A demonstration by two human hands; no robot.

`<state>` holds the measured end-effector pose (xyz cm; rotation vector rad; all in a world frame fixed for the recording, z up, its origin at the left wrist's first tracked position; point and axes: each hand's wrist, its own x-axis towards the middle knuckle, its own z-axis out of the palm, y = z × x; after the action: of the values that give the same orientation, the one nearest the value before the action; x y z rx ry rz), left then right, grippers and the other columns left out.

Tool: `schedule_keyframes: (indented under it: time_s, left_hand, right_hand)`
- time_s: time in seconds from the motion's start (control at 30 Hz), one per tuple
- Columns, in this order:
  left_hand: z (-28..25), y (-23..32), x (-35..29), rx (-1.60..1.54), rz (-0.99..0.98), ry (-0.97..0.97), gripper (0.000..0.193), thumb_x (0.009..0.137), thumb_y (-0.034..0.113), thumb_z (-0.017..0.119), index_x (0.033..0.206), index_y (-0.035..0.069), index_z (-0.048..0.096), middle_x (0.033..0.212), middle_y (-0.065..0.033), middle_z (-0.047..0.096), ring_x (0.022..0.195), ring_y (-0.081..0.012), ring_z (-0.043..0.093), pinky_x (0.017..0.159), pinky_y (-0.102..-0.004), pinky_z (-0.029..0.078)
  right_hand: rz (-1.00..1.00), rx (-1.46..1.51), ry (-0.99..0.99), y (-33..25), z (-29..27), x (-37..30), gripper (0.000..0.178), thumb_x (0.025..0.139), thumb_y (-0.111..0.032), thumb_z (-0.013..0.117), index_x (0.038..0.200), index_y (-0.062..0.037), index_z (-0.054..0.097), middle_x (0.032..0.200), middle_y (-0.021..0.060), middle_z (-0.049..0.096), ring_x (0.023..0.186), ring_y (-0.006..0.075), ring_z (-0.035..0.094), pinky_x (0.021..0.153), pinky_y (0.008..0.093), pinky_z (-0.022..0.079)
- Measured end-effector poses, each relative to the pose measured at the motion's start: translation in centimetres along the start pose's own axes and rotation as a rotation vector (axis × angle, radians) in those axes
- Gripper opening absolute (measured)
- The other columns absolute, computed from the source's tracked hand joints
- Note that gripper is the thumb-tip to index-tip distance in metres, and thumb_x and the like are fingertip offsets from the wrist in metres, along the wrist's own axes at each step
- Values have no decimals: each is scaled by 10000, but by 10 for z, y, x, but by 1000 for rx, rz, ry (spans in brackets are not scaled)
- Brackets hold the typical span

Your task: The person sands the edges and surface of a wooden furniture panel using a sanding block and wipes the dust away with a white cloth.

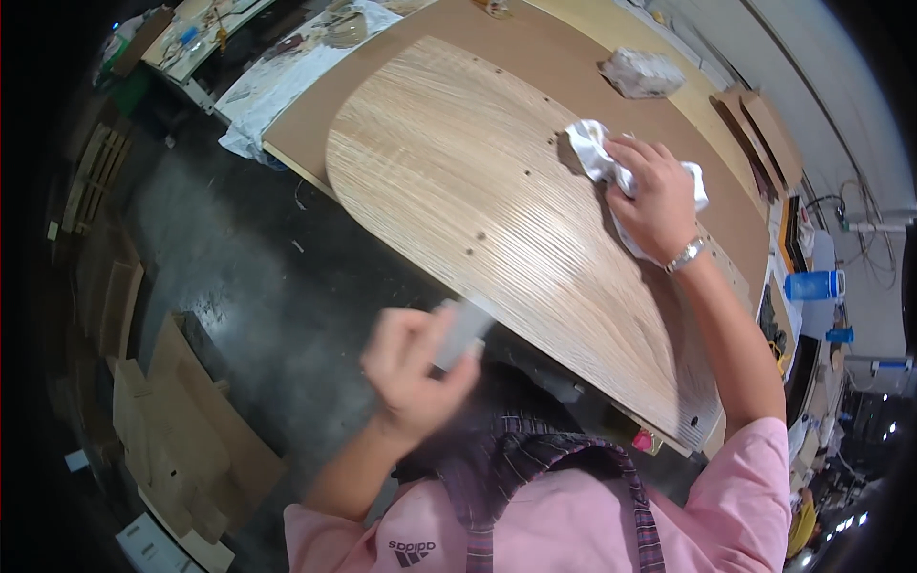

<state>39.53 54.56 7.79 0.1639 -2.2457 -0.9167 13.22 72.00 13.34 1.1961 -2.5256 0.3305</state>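
A pale wood-grain panel (458,162) with a rounded far-left end lies flat, with several small dark holes in it. My right hand (657,201) is closed on a crumpled white cloth (594,153), pressing it to the panel near its far edge. My left hand (413,368), a little blurred, grips a grey rectangular block (464,332) between thumb and fingers. The block is at the panel's near edge; whether it touches the edge I cannot tell.
Under the panel is a brown board-topped table (304,124). A plastic-wrapped bundle (642,74) lies beyond the panel. Flattened cardboard (196,411) leans on the floor at lower left. A blue bottle (812,285) stands at the right, and a white-covered table (287,72) adjoins at far left.
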Motion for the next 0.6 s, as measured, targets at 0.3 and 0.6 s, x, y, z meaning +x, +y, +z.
schedule_keyframes:
  time_s: [0.3,0.6]
  left_hand:
    - [38,61,-16,-65,206,-115,440,600,12,750,1035,-11,687,820,-94,560,647,-242,551,536,-333,463]
    - [108,153,-38,-245,622,-432,433,621,112,755,1030,-15,691,772,-71,585,631,-228,567,529,-330,445]
  right_hand:
    - [68,-105,-78,46,-40,-53,346,740,-140,681,1082,-89,689,1102,69,676,990,279,612,844,387,507]
    - [352,-156,298,109,-129,-168,340,732,-129,666,1070,-113,697,1069,110,693,950,302,663,828,349,530]
